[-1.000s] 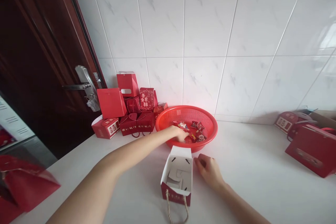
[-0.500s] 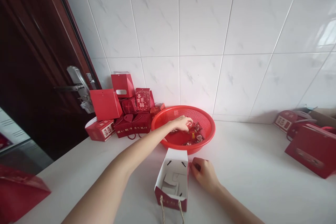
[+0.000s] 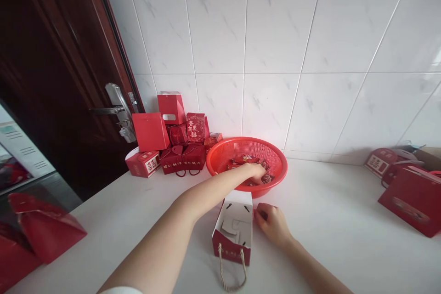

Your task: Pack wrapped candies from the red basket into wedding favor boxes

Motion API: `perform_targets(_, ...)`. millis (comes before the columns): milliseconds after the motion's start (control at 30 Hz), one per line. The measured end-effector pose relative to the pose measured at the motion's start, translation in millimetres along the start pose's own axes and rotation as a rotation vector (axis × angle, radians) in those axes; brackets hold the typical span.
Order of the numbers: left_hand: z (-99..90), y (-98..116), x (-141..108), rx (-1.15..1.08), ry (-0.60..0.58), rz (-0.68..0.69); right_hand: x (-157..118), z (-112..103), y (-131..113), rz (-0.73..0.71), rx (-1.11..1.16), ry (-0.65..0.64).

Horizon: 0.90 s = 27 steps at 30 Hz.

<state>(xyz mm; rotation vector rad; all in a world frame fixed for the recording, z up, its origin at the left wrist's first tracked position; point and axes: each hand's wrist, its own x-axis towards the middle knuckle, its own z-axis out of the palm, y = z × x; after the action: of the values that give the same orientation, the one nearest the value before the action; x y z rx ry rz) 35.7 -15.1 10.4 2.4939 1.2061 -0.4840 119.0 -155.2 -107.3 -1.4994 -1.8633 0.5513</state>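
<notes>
My left hand (image 3: 256,173) reaches down into the red plastic basket (image 3: 212,154), among wrapped candies (image 3: 246,160); its fingertips are hidden there. Just right of an open red box with a white inside (image 3: 234,220), my right hand (image 3: 272,220) rests on the table with its fingers curled, at the box's side. Whether it pinches anything is hidden. The box has a rope handle (image 3: 233,287) lying toward me, and its raised white flap stands beside the basket.
Several red gift boxes (image 3: 149,131) are stacked at the back left by the wall. More red bags (image 3: 48,229) stand at the left edge, and others (image 3: 411,200) at the far right. A dark door with a metal handle (image 3: 117,105) is on the left.
My left hand has moved right and deeper into the basket, off the candy it was touching. The view has shifted left, showing more of the bags at the left edge.
</notes>
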Motion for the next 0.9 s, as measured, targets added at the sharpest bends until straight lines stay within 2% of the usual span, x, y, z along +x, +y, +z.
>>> perform_targets(133, -1.8, -16, -4, -0.008, -0.051, 0.01, 0, -1, 1, -0.006, -0.011, -0.012)
perform_targets(367, -5.5, -75, -19, -0.022, 0.045, -0.021, 2, 2, 3, -0.006, -0.017, -0.018)
perform_targets(467, -5.9, -90, -25, -0.037, 0.063, -0.032, 3, 3, 4, 0.0, -0.018, -0.024)
perform_targets(567, -5.1, -84, -30, -0.025, 0.066, 0.019, 3, 4, 4, 0.005, -0.022, -0.025)
perform_targets(733, 4.5, -41, -28, 0.012, 0.006, 0.171, 2, 4, 5, 0.006, -0.03, -0.024)
perform_targets(833, 10.9, -20, -25, 0.042, -0.026, 0.131, 2, 4, 6, 0.005, -0.032, -0.027)
perform_targets(900, 12.0, -15, -24, 0.067, -0.04, 0.101, 2, 4, 6, 0.003, -0.034, -0.03)
